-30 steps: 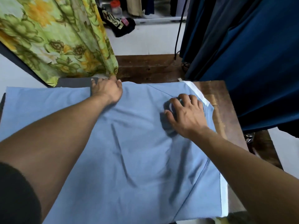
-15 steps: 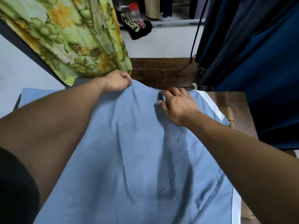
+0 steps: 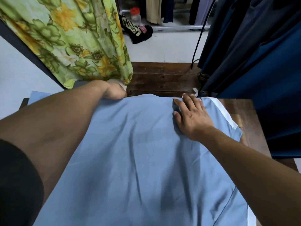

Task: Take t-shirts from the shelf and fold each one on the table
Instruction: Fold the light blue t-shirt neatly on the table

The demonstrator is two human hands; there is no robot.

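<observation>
A light blue t-shirt (image 3: 138, 152) with white trim lies spread over the brown wooden table (image 3: 241, 111). My left hand (image 3: 114, 92) is at the shirt's far edge, fingers curled over and gripping the cloth there. My right hand (image 3: 192, 115) lies flat on the shirt near its far right corner, fingers straight and spread, pressing the fabric down. Both forearms reach across the shirt from the near side.
A green and yellow floral cloth (image 3: 73, 38) hangs at the far left, just behind my left hand. Dark blue garments (image 3: 260, 62) hang at the right beside the table. Beyond the table stands a wooden bench (image 3: 162, 77); a black bag (image 3: 140, 32) and a jar (image 3: 135, 15) sit on the floor.
My right hand has slid toward the far right corner and flattened out. My left hand has stayed at the far edge, gripping the cloth, and the raised fabric has settled flatter.
</observation>
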